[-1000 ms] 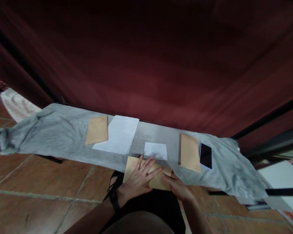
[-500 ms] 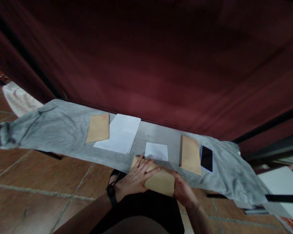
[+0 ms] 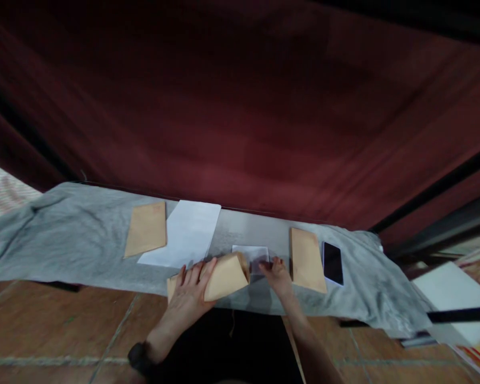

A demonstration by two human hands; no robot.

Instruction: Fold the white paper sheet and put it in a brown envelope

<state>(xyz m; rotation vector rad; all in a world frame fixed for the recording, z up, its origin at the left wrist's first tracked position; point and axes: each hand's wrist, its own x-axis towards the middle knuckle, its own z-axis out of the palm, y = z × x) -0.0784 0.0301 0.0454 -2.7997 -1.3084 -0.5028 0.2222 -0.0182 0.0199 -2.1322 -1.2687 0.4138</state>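
My left hand holds a brown envelope lifted above the near edge of the grey-clothed table, its mouth bulging toward the right. My right hand rests its fingertips on a small folded white paper lying flat just right of the envelope. Whether the fingers pinch the paper or only touch it is unclear.
A second brown envelope and a white sheet lie at the left of the table. A stack of brown envelopes and a dark phone lie at the right. Dark red curtain behind; tiled floor below; white board at far right.
My left hand lifted the envelope off the table edge and moved it left. My right hand let go of the envelope and reached forward onto the small white paper.
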